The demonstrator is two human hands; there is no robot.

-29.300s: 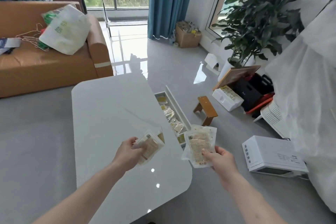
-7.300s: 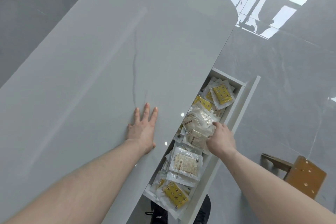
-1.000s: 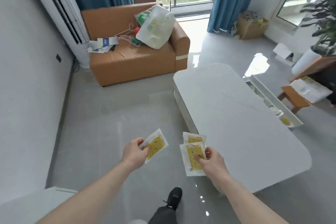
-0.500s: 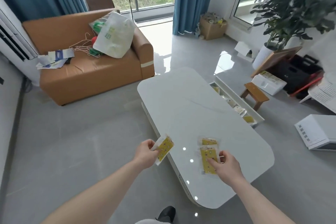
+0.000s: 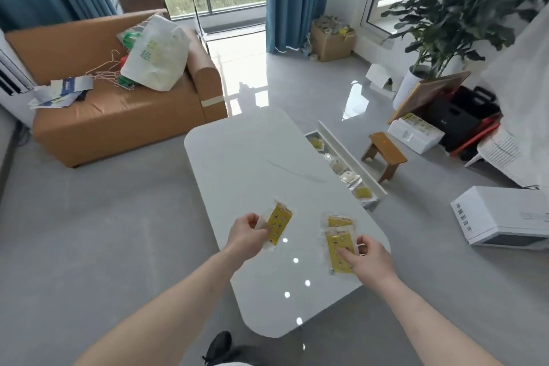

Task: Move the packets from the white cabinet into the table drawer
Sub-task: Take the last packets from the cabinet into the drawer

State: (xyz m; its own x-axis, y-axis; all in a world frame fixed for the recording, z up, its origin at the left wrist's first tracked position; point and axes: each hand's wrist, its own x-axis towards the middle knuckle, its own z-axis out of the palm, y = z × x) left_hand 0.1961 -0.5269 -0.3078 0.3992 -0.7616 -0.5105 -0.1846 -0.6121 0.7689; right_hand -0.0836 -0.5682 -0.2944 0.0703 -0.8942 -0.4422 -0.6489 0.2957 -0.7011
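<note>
While both hands hover over the surface (image 5: 255, 163), the left hand (image 5: 246, 235) pinches one packet (image 5: 278, 226) and the right hand (image 5: 368, 255) grips two packets (image 5: 338, 242); the open drawer (image 5: 350, 166), at two o'clock, holds more.

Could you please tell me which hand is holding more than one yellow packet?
The right hand: it pinches two overlapping yellow packets, while the left hand holds one.
</note>
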